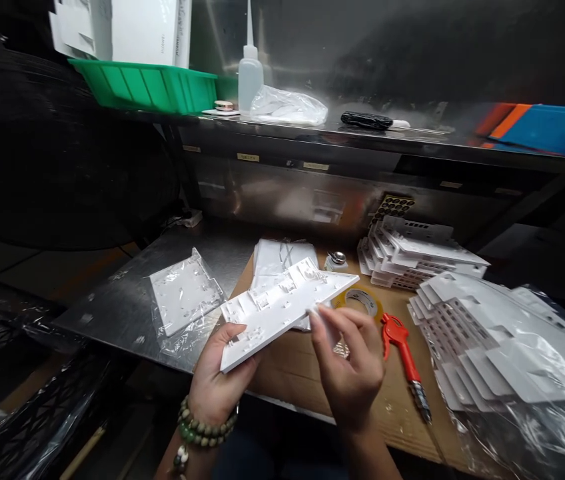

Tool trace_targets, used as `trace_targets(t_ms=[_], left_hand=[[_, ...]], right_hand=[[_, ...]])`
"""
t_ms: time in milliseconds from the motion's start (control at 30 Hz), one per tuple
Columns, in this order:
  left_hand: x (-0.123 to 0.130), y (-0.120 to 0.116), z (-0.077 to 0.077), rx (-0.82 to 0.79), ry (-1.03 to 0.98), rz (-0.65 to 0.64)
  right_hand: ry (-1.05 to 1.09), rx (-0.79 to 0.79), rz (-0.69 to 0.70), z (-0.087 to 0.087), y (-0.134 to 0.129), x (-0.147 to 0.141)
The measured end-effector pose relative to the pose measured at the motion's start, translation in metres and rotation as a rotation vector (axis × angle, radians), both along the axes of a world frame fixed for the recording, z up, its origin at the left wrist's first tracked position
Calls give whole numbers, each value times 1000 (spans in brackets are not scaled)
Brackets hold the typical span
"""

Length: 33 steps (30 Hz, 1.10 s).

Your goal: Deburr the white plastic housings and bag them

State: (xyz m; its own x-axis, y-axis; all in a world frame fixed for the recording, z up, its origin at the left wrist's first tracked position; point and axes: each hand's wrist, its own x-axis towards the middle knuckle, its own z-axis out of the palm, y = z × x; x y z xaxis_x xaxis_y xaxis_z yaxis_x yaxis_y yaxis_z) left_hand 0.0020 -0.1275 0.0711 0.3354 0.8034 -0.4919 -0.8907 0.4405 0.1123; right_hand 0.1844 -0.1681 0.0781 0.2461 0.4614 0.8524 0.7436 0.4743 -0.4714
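Observation:
My left hand (220, 377) is closed on the near left end of a white plastic panel (282, 313), its thumb on the upper face. The panel is tilted, and molded ribs and clips line its far edge. My right hand (350, 360) hovers at the panel's near edge with thumb and forefinger pinched together. Whatever sits in that pinch is too small or hidden to make out. Just right of this hand lies a red air blow gun (400, 340) with a metal nozzle. A roll of yellow tape (362, 303) sits partly behind my fingers.
Another white panel (182, 297) lies on clear plastic at the left of the metal table (122, 313). Stacked white panels (422, 250) and bagged panels (502, 340) stand on the right. A shelf above carries a green bin (152, 87) and a squeeze bottle (250, 77).

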Motion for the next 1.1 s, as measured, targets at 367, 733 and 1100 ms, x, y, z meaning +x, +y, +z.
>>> trace_targets(t_ms=[367,733,1100], left_hand=[[12,-4,39,-263,-44,-214],[21,-7,40,-214,-118,-28],[19,-8,37,-185,-77,-83]], right_hand=[[19,48,491,-7,-31,-73],[10,18,130,-5,-19,-33],[-12,96,130,-5,-17,-29]])
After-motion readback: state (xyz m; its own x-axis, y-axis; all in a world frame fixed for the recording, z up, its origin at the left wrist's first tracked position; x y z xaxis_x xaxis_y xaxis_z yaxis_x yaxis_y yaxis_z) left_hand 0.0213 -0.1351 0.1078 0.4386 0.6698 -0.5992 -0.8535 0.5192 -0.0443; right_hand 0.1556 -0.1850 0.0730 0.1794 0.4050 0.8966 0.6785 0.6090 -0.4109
